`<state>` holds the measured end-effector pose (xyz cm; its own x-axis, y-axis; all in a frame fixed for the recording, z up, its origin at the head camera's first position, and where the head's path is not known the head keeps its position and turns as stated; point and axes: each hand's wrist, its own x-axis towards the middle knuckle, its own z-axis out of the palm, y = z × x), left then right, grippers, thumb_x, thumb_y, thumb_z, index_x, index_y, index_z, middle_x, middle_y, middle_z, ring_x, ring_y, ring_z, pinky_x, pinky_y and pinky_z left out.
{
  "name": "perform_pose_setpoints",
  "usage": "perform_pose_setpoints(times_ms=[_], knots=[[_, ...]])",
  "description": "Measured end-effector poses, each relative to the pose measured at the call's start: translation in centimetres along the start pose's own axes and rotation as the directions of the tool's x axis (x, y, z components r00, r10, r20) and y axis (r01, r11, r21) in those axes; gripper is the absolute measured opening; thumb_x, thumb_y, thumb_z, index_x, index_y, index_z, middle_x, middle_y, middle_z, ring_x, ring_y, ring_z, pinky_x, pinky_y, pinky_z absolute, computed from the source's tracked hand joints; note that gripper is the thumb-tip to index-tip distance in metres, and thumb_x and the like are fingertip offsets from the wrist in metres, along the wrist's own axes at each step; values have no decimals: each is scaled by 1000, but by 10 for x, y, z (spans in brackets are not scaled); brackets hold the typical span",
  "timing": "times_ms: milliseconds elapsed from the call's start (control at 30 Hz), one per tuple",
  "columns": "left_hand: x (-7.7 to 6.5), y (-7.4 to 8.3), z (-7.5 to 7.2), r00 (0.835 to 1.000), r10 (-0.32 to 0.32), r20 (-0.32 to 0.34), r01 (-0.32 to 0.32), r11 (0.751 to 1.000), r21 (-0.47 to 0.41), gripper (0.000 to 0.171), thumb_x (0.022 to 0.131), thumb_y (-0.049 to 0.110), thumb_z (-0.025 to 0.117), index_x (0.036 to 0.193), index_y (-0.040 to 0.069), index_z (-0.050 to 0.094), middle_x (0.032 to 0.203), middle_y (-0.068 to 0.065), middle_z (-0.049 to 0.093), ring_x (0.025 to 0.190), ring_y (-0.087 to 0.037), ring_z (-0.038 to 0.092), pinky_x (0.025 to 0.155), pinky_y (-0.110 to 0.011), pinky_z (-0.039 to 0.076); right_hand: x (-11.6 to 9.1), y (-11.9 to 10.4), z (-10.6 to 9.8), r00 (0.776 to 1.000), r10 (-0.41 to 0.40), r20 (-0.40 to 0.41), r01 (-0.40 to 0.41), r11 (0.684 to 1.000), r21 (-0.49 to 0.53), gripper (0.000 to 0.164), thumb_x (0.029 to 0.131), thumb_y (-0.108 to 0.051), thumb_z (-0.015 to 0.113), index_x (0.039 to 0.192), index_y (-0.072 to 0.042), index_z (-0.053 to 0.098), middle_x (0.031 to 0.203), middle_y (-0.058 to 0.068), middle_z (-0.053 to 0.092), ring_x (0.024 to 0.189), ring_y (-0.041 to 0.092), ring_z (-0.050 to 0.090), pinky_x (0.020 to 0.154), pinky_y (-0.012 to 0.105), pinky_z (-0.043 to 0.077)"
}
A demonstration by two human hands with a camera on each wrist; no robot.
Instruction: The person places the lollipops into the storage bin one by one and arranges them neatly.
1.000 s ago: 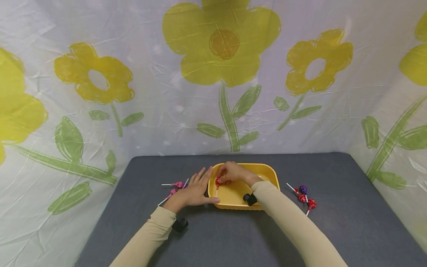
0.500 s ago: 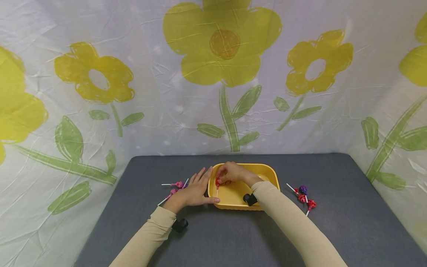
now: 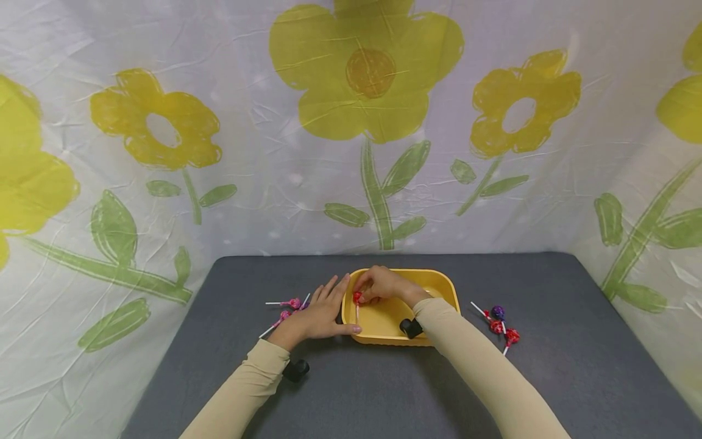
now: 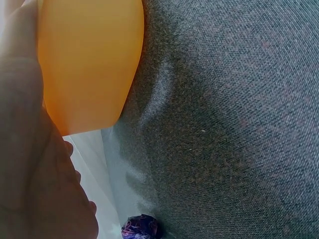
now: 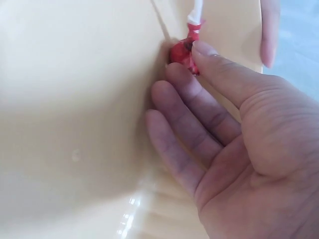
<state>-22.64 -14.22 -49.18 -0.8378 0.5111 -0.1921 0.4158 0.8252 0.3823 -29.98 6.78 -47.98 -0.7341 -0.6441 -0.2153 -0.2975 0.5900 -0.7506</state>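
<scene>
Tray point(image 3: 382, 318): Yellow and round-cornered, it sits on a dark grey table point(image 3: 351, 396).
Right hand point(image 3: 386, 285): It reaches inside the tray, thumb and forefinger clamped on the wrapped candy of a red lollipop point(image 3: 358, 298), the other fingers loosely bent beside it.
Red lollipop: It is inside the tray by the left end, its white stick pointing toward the tray's near side.
Left hand point(image 3: 318, 316): Fingers straight and spread apart, it rests against the tray's left end, thumb at the near left corner.
Left of the tray: Two pink lollipops point(image 3: 294, 303) lie beside a purple one point(image 3: 305, 306), which the left hand partly hides.
Right of the tray: Two more red lollipops point(image 3: 512, 336) and another purple one point(image 3: 498, 312) lie clustered.
Behind the tray: A pale curtain point(image 3: 247, 201) carries large yellow flowers.
Sleeves point(image 3: 488, 366): Beige, they extend from the tray's near side, a black camera point(image 3: 297, 370) at each wrist.
</scene>
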Motion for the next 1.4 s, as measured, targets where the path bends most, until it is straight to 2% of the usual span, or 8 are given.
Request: perform_pose_setpoints(times_ms=[367, 833, 1033, 1133, 1267, 1400], knots=[[-2, 2, -1, 1000, -3, 2, 3, 1000, -21, 122, 79, 80, 56, 159, 18, -12, 170, -4, 2, 157, -30, -5, 124, -61, 4, 1, -5, 0, 1000, -10, -12, 10, 1000, 13, 24, 85, -3, 74, 109, -3, 74, 91, 13, 77, 71, 24, 73, 65, 31, 61], [-2, -1, -1, 1000, -1, -1, 1, 1000, -8, 123, 79, 82, 54, 159, 18, -12, 170, -3, 0, 157, -30, -6, 124, -60, 4, -1, -12, -9, 998, -53, -24, 51, 996, -79, 25, 86, -12, 76, 111, -7, 75, 92, 8, 78, 69, 19, 71, 63, 24, 57], [-2, -2, -1, 1000, 10, -6, -10, 1000, -9, 122, 80, 80, 55, 159, 16, -12, 170, -3, 0, 157, -31, -5, 124, -61, 3, -7, -15, -17, 998, -63, -22, 62, 997, -46, 31, 88, -13, 74, 118, -7, 72, 86, 12, 77, 72, 34, 72, 67, 41, 60], [-2, -1, -1, 1000, 11, -6, -11, 1000, -10, 122, 80, 79, 55, 159, 16, -11, 170, -4, 0, 157, -31, -5, 124, -62, 4, -14, -17, -22, 998, -63, -23, 62, 998, -20, 33, 89, -14, 73, 121, -6, 71, 88, 18, 76, 77, 41, 71, 71, 48, 60], [-1, -1, -1, 1000, 7, -1, -7, 1000, -2, 122, 79, 81, 54, 159, 17, -12, 170, -4, -1, 157, -31, -4, 124, -62, 5, -24, -17, -30, 998, -57, -33, 58, 998, 7, 35, 90, -16, 73, 123, -6, 69, 92, 23, 74, 82, 44, 70, 72, 46, 60], [1, -2, 0, 1000, -6, 7, 6, 1000, 7, 124, 78, 83, 53, 159, 18, -15, 170, -4, -1, 157, -30, -5, 124, -61, 5, -33, -12, -38, 997, -71, -44, 72, 997, 22, 36, 91, -16, 72, 125, -4, 67, 92, 26, 72, 83, 46, 69, 67, 38, 59]])
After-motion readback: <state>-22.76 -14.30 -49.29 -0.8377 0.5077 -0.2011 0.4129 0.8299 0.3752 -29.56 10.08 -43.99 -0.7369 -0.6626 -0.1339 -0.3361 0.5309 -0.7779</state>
